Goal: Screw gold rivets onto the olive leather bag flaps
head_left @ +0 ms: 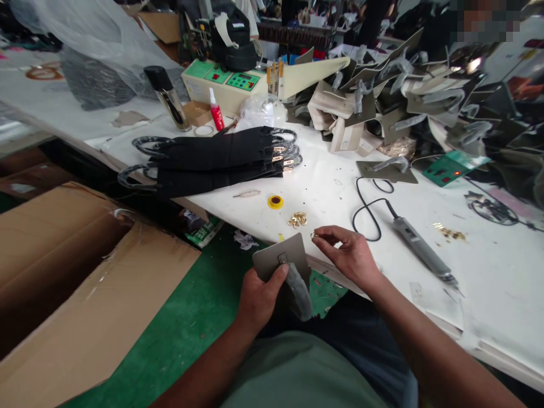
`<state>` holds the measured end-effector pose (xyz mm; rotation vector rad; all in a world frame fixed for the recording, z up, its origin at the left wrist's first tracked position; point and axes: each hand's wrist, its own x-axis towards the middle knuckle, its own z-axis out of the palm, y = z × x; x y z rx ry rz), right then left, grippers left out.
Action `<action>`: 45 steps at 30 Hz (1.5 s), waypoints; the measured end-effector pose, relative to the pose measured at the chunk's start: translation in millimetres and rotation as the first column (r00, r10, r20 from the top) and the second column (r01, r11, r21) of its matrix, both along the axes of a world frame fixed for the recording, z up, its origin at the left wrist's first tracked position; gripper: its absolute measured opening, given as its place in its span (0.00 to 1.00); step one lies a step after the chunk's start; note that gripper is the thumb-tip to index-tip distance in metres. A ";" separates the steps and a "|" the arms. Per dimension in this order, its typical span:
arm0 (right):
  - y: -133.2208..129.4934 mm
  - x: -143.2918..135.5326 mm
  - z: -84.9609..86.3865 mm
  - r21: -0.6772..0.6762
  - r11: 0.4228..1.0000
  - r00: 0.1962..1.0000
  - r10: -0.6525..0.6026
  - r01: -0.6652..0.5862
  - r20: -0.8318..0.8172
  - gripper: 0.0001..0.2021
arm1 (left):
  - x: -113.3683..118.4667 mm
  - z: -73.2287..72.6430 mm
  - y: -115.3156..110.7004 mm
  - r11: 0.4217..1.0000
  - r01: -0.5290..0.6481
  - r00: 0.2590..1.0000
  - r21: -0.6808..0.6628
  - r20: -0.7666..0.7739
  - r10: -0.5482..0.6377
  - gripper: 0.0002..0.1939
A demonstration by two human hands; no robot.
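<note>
- A flat, taupe-grey panel (298,253) with rounded corners is held by the left hand (258,297) just off the white tabletop's (323,195) edge.
- Its straight far edge is slanted up to the right; a grey, plastic-wrapped handle (301,294) is curved down from it toward the body.
- The smooth face is marked by a small dark rectangular outline, against which the left thumb is pressed; the fingers behind are hidden.
- A tiny gold-coloured metal piece (313,235) is pinched in the right hand's (352,254) fingers, near heaped shiny gold-coloured links (297,219).
</note>
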<state>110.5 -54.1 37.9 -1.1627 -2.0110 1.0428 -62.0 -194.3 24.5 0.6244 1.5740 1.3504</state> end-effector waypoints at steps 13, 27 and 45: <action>-58.0 9.8 9.7 -0.025 0.997 0.959 0.064 -0.074 -0.277 0.05 | 29.5 16.3 3.8 0.986 0.130 0.953 0.103 -0.287 -0.096 0.12; -75.2 25.1 18.2 0.043 0.992 0.951 -0.099 0.117 -0.294 0.12 | 47.0 20.8 3.8 0.970 0.204 0.862 0.133 -0.494 -0.114 0.08; -80.2 31.1 16.0 0.060 0.961 0.905 -0.233 0.271 -0.356 0.02 | 56.0 21.5 0.3 0.897 0.394 0.582 0.201 -0.810 -0.074 0.15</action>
